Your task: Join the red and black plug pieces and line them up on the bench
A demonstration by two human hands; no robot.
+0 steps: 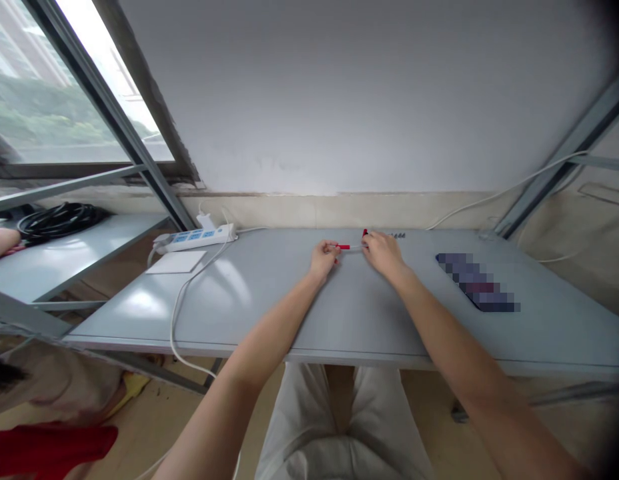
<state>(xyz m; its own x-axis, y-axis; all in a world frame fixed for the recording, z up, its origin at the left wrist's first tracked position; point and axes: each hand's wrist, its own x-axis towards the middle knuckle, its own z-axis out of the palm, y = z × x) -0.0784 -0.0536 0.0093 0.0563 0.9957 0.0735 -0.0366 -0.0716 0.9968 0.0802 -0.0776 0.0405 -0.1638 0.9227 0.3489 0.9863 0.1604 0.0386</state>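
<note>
Above the grey tabletop, a thin pen-like stick [343, 247], red on its left part and whitish on its right, spans the space between my hands. My left hand [323, 260] pinches its red end, and a bit of red also shows below those fingertips. At the whitish end, the fingers of my right hand [383, 251] are closed, but the exact contact there is hidden. A small red piece [365, 233] sticks up by my right fingers; whether they hold it I cannot tell. Small dark objects [399, 235] lie just behind my right hand, too small to name.
A phone-like dark slab [477, 283], blurred, lies on the table [369, 327] at right. A white power strip [204, 237], a flat white pad [177, 262] and a trailing white cable [175, 313] are at left. Another person's arm [3, 240] shows at far left beside coiled black cable [62, 219].
</note>
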